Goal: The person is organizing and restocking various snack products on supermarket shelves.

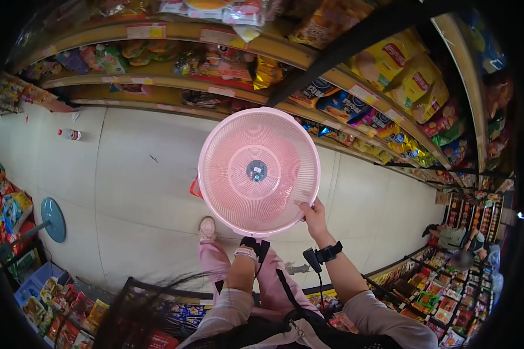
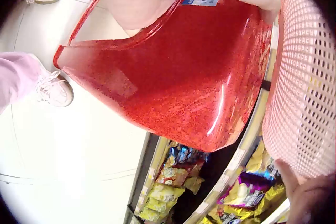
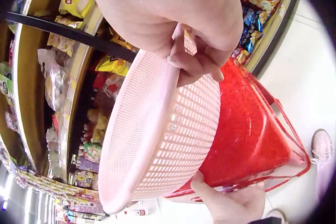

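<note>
A round pink mesh plastic basket (image 1: 239, 134), its open side facing up, is held in front of the body. My right hand (image 1: 314, 218) grips its rim at the near right; in the right wrist view the right hand's fingers (image 3: 189, 69) curl over that rim. Beside the basket's underside is a glossy red bag (image 2: 178, 82) with thin red handles (image 3: 286, 119). My left hand (image 3: 233, 200) holds the red bag's edge, its thumb pointing up close to the basket. From the head view, the basket hides the left hand and most of the bag.
Shelves of snack packets (image 1: 402, 64) curve along the far side. A bottle (image 1: 70, 134) lies on the tiled floor (image 1: 140, 192) at the left, near a round grey-green base (image 1: 53, 219). More snack racks (image 1: 436, 291) stand behind, where another person (image 1: 463, 238) is at the right.
</note>
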`<state>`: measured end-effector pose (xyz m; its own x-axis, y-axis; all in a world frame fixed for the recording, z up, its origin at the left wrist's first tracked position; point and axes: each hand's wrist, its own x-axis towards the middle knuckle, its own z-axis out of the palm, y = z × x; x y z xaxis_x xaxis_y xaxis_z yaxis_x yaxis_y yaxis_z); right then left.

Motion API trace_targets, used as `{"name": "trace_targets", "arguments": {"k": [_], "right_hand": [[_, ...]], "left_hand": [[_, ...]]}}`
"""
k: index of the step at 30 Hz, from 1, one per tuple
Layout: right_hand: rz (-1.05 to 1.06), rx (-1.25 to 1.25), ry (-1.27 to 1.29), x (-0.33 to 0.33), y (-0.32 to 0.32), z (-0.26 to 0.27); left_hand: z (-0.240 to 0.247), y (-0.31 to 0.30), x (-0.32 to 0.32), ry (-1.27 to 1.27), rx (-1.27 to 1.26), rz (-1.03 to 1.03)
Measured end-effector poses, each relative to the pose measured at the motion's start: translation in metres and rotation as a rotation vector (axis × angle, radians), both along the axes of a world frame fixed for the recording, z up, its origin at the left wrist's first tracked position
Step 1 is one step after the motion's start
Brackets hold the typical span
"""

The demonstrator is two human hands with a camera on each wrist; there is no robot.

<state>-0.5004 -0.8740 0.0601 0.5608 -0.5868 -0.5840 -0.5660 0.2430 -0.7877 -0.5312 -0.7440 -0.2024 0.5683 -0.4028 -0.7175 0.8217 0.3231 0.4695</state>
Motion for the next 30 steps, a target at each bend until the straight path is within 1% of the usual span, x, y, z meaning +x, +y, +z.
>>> {"name": "trace_targets", "arguments": {"k": [1, 2, 4, 5, 8, 11, 13, 15, 17, 18, 19, 20, 21, 23, 24, 25, 26, 27, 28, 29, 30], "right_hand": [[-0.021, -0.008, 0.008, -0.006, -0.003, -0.003], [-0.04, -0.018, 0.015, -0.011, -0.006, -0.006], [-0.07, -0.011, 0.013, -0.02, -0.011, -0.013], [-0.093, 0.0, 0.012, -0.025, -0.013, -0.015], [-0.148, -0.004, 0.028, -0.032, -0.015, -0.017], [-0.14, -0.029, 0.055, -0.034, -0.012, -0.022], [-0.155, -0.006, 0.063, -0.032, -0.01, -0.025], [-0.164, 0.016, 0.071, -0.033, -0.005, -0.027], [-0.189, 0.059, 0.146, -0.031, 0.002, -0.028], [-0.186, 0.065, 0.133, -0.036, 0.002, -0.034], [-0.121, 0.068, 0.194, -0.042, 0.0, -0.037], [-0.056, 0.068, 0.251, -0.051, -0.002, -0.039], [-0.057, 0.071, 0.225, -0.058, -0.002, -0.034], [0.036, -0.022, 0.356, -0.076, -0.012, -0.021], [0.087, -0.041, 0.379, -0.092, -0.021, -0.022], [0.181, -0.115, 0.413, -0.105, -0.029, -0.008], [0.196, -0.15, 0.418, -0.121, -0.037, 0.001], [0.233, -0.181, 0.442, -0.14, -0.047, 0.006], [0.24, -0.203, 0.451, -0.157, -0.055, 0.013], [0.225, -0.203, 0.433, -0.177, -0.064, 0.015], [0.215, -0.197, 0.429, -0.199, -0.075, 0.012]], "left_hand": [[0.003, -0.009, 0.0, -0.003, 0.005, -0.033], [-0.005, -0.009, -0.012, -0.007, 0.008, -0.066], [-0.002, -0.002, -0.032, -0.012, 0.014, -0.132], [-0.01, 0.006, -0.049, -0.011, 0.017, -0.168], [-0.012, 0.038, -0.075, -0.017, 0.028, -0.276], [-0.025, 0.048, -0.071, -0.028, 0.068, -0.371], [-0.025, 0.057, -0.07, -0.046, 0.098, -0.427], [-0.026, 0.078, -0.063, -0.063, 0.126, -0.477], [-0.022, 0.092, -0.052, -0.086, 0.157, -0.523], [-0.016, 0.1, -0.047, -0.101, 0.174, -0.545], [-0.014, 0.105, -0.031, -0.12, 0.192, -0.567], [-0.01, 0.125, -0.013, -0.142, 0.212, -0.589], [-0.002, 0.131, 0.001, -0.17, 0.231, -0.613], [0.03, 0.169, 0.025, -0.088, 0.401, -0.56], [0.034, 0.197, 0.036, -0.628, 0.423, -0.725], [-0.007, 0.234, 0.052, -0.708, 0.275, -0.743], [0.011, 0.255, 0.074, -0.95, 0.576, -1.143], [0.04, 0.276, 0.09, -1.175, 0.918, -1.521], [0.063, 0.246, 0.113, -1.229, 0.923, -1.497], [0.079, 0.279, 0.122, -0.919, 0.95, -1.232], [0.098, 0.337, 0.128, -0.614, 0.936, -0.962]]}}
